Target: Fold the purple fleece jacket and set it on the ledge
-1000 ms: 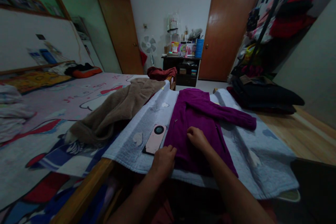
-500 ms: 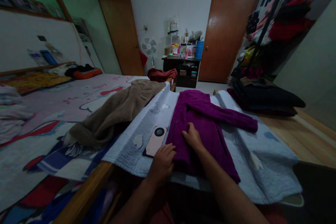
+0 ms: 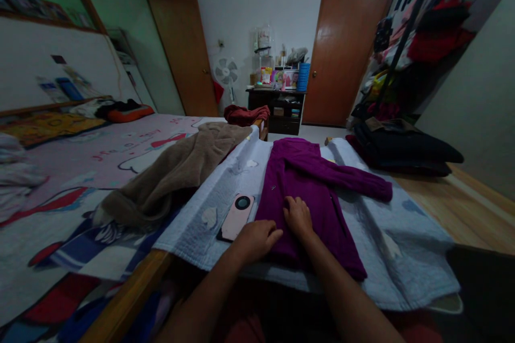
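A purple zip-pocket jacket (image 3: 309, 177) lies on a pale blue quilted cloth (image 3: 193, 236), one sleeve stretched out to the right and the other side folded in. My left hand (image 3: 257, 238) rests at the jacket's lower left edge, thumb apart from the fingers and nothing seen in its grasp. On the jacket's front lies my right hand (image 3: 298, 217), its fingers slightly bent and spread against the fabric. A pink phone (image 3: 237, 218) with a round dark camera ring sits face down just left of the jacket, close to my left wrist.
A brown fleecy garment (image 3: 173, 177) is draped on the left beside the bed (image 3: 132, 139). Dark folded clothes (image 3: 406, 147) are stacked at the right on a wooden surface (image 3: 483, 209). Farther back stand a white fan (image 3: 226, 72) and a dark cabinet (image 3: 276, 112).
My left hand has shifted slightly right, further onto the jacket's edge, with its thumb now showing. My right hand has drawn back a little toward me on the fabric.
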Tool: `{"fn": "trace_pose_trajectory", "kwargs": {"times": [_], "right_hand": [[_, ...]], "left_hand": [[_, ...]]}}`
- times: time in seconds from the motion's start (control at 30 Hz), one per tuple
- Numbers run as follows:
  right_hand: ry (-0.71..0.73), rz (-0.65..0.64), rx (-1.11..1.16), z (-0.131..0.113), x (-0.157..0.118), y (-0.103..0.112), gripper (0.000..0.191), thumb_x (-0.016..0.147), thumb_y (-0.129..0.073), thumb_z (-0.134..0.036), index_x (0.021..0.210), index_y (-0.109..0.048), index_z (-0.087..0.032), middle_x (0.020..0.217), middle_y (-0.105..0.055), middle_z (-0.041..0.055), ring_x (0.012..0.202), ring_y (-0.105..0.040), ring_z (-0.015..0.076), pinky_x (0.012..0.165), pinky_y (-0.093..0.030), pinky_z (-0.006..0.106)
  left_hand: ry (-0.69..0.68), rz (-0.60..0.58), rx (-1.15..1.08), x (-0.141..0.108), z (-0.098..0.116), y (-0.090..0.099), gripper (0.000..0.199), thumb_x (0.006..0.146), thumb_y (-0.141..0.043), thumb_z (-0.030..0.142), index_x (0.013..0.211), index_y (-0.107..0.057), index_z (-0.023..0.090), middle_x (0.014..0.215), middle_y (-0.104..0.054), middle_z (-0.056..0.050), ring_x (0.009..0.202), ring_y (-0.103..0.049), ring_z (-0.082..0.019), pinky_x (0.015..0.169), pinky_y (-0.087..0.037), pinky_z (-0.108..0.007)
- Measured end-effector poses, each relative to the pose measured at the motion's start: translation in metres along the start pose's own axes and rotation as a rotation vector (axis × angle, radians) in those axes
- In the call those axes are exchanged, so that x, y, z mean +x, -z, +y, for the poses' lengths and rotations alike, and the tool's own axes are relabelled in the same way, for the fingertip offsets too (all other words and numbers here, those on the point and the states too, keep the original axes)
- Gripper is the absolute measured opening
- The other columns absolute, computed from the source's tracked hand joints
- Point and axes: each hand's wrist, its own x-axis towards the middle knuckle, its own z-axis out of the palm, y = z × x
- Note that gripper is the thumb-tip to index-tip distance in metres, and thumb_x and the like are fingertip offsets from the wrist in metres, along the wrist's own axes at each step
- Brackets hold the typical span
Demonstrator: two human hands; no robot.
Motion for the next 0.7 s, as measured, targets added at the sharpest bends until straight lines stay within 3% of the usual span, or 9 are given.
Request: {"fn": "trace_pose_trajectory", "kwargs": {"times": [0.07,0.13,0.23,0.4,0.6,0.7], "right_hand": [[0.003,0.002,0.018,0.001,0.000,0.000,0.033,0.089,-0.052,-0.027,0.122,-0.057,-0.023,0.108,-0.059,0.0090,0.103,-0.054,0.0228,0.087,-0.037,0.031],[0.009,0.009,0.043,0.002,0.000,0.000,0.034,0.090,-0.051,-0.026,0.123,-0.056,-0.023,0.108,-0.059,0.0090,0.104,-0.053,0.0224,0.089,-0.037,0.031],[0.012,0.012,0.086,0.005,0.001,-0.001,0.034,0.090,-0.050,-0.024,0.124,-0.056,-0.022,0.107,-0.060,0.0091,0.104,-0.054,0.0219,0.091,-0.036,0.031],[-0.001,0.018,0.134,0.007,0.001,-0.002,0.034,0.092,-0.043,-0.018,0.123,-0.058,-0.022,0.108,-0.060,0.0093,0.103,-0.054,0.0212,0.091,-0.037,0.030],[-0.028,0.027,0.129,0.005,0.001,-0.003,0.039,0.093,-0.036,-0.015,0.125,-0.057,-0.022,0.110,-0.058,0.0110,0.103,-0.055,0.0215,0.090,-0.037,0.029],[-0.015,-0.068,0.124,0.008,0.004,0.001,0.041,0.090,-0.044,-0.016,0.129,-0.054,-0.021,0.117,-0.056,0.0123,0.107,-0.054,0.0231,0.093,-0.038,0.032]], "left_hand": [[0.035,0.099,0.031,0.020,-0.006,0.000,0.030,0.098,-0.032,0.030,0.101,-0.060,0.021,0.100,-0.067,-0.005,0.093,-0.063,-0.018,0.086,-0.047,-0.031],[0.030,0.204,0.103,0.040,-0.014,-0.008,0.029,0.094,-0.038,0.020,0.114,-0.058,0.018,0.122,-0.062,-0.009,0.117,-0.055,-0.020,0.101,-0.041,-0.035],[0.076,0.250,0.213,0.064,-0.029,-0.030,0.041,0.093,-0.043,0.021,0.132,-0.049,0.012,0.146,-0.044,-0.014,0.138,-0.035,-0.025,0.112,-0.029,-0.042],[0.083,0.215,0.284,0.074,-0.042,-0.061,0.054,0.094,-0.045,0.040,0.141,-0.040,0.013,0.153,-0.033,-0.015,0.142,-0.027,-0.028,0.112,-0.030,-0.047],[0.068,0.235,0.346,0.069,-0.037,-0.062,0.051,0.094,-0.046,0.039,0.139,-0.044,0.016,0.152,-0.035,-0.015,0.142,-0.028,-0.030,0.111,-0.029,-0.050],[0.050,0.256,0.360,0.067,-0.037,-0.062,0.049,0.093,-0.047,0.038,0.138,-0.046,0.018,0.151,-0.037,-0.015,0.141,-0.028,-0.031,0.112,-0.027,-0.051]]}}
